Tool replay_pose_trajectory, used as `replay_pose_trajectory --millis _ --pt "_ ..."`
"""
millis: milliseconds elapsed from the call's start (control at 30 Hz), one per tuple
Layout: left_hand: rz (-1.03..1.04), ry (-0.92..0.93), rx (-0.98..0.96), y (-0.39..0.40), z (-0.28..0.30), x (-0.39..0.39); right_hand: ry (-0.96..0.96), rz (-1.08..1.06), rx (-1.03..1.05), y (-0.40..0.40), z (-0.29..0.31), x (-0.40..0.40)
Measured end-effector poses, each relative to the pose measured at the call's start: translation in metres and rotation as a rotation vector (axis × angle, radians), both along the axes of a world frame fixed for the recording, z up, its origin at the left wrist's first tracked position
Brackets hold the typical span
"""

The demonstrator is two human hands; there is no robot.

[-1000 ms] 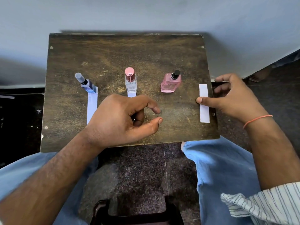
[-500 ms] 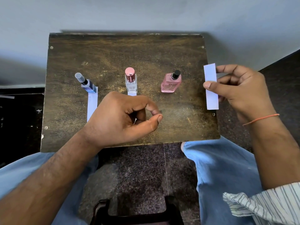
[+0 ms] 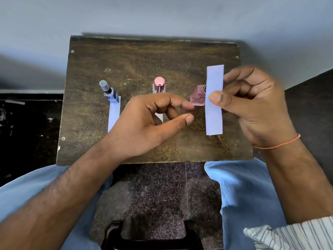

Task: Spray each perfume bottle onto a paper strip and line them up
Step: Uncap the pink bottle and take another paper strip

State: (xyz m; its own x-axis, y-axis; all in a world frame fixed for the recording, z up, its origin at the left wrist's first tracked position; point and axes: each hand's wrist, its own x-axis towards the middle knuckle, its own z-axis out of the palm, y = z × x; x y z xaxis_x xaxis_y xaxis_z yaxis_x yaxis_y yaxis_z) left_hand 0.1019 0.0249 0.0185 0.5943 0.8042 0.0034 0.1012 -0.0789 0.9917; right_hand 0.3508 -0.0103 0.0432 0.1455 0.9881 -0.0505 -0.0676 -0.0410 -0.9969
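The paper strip (image 3: 214, 100) has moved leftward, pinched upright by the right hand (image 3: 252, 105), thumb in front, and now covers the pink bottle's (image 3: 197, 96) right edge. The left hand (image 3: 149, 123), loosely curled and holding nothing, reaches toward that bottle, fingertips just beside it, over the wooden board (image 3: 144, 58).

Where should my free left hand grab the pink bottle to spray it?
Take the pink bottle by its flat body, coming from its left. The strip in the right hand covers its right side and cap, and the left hand is already nearby.
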Motion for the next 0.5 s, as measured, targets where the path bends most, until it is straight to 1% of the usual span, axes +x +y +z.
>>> replay_pose_trajectory --millis 167,333,500 --pt "-0.013 -0.058 -0.076 0.009 0.002 -0.005 0.053 0.081 -0.087 0.002 0.006 -0.028" --pt "-0.020 -0.138 -0.245 0.012 0.000 -0.017 0.099 0.094 -0.141 0.004 0.012 -0.038" --pt "-0.009 -0.202 -0.299 0.014 -0.003 -0.024 0.163 0.102 -0.157 0.008 0.010 -0.044"
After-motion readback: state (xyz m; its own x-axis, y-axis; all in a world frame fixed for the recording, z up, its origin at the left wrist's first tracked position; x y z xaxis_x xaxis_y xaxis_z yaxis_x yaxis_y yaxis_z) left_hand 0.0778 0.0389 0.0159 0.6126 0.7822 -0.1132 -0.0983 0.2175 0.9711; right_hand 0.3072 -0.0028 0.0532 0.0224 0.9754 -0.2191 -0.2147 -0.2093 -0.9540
